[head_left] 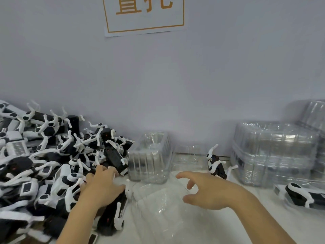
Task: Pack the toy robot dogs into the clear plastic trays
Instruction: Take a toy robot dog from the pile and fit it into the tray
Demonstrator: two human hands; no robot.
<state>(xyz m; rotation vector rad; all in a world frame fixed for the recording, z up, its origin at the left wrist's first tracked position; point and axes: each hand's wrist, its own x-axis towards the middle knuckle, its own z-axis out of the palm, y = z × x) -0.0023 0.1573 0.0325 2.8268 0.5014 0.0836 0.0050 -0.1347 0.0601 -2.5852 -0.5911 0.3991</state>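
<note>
A big heap of black-and-white toy robot dogs (52,155) fills the left of the table. My left hand (102,185) lies on the heap's right edge, fingers spread over a black dog (112,215) beneath it; a grip is not plain. A clear plastic tray (158,205) lies flat on the table in front of me. My right hand (205,191) hovers over the tray's right side with fingers spread and holds nothing. Another dog (215,164) stands against the wall behind my right hand.
A stack of clear trays (149,159) stands upright behind the flat tray, with a lone clear tray (190,157) beside it. Tall stacks of trays (274,155) rise at the right. One packed dog (302,196) lies at the right edge. A paper sign (144,14) hangs on the wall.
</note>
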